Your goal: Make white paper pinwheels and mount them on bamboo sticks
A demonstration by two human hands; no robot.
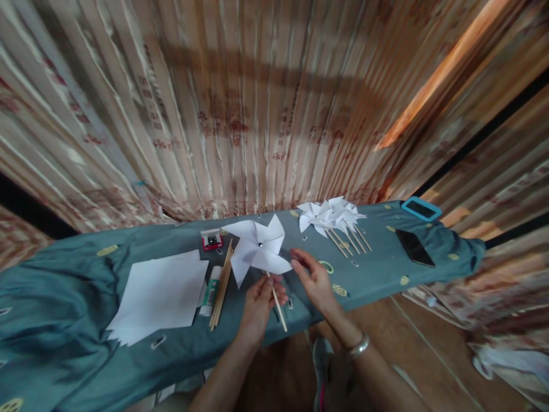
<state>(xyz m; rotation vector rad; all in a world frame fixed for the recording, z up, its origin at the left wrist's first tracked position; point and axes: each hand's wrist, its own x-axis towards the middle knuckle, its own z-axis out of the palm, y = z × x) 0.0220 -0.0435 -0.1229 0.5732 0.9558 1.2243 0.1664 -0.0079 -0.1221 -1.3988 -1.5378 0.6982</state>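
Observation:
A white paper pinwheel [258,245] with a dark pin at its centre stands tilted over the cloth. My left hand [259,300] is closed round its wooden stick just below the blades, and the stick's lower end sticks out past my fingers. To the right, my right hand [313,277] is raised with fingers apart. Its fingertips are close to the tip of the right blade; whether they touch it I cannot tell. Left of the pinwheel lie several loose wooden sticks [222,289], a glue stick [211,292] and a small red box [211,240] with dark contents.
White paper sheets [160,294] lie stacked at the left on the green tablecloth [180,349]. Several pinwheels [330,214] on sticks rest together at the back right. Beyond them are a dark phone [414,248] and a blue-rimmed device [421,209]. A patterned curtain [257,114] hangs behind.

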